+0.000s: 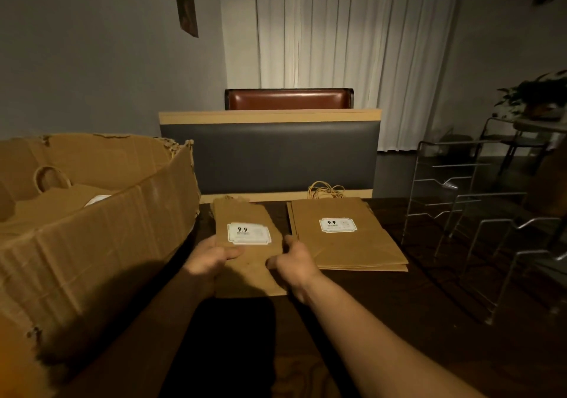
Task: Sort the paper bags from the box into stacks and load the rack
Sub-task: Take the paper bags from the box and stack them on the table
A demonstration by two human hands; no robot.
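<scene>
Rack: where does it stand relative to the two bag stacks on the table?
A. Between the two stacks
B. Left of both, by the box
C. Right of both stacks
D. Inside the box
C: the wire rack stands at the table's right side, past the wide stack, while the narrow stack and the box lie further left.

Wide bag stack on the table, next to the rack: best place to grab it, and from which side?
Probably the near bottom edge of the wide bag stack, coming in from the person's side. It lies flat on the table with the layered folded edges facing the person, so fingers can slide under and pinch all layers. The far end carries loose handles; the rack crowds its right.
</scene>
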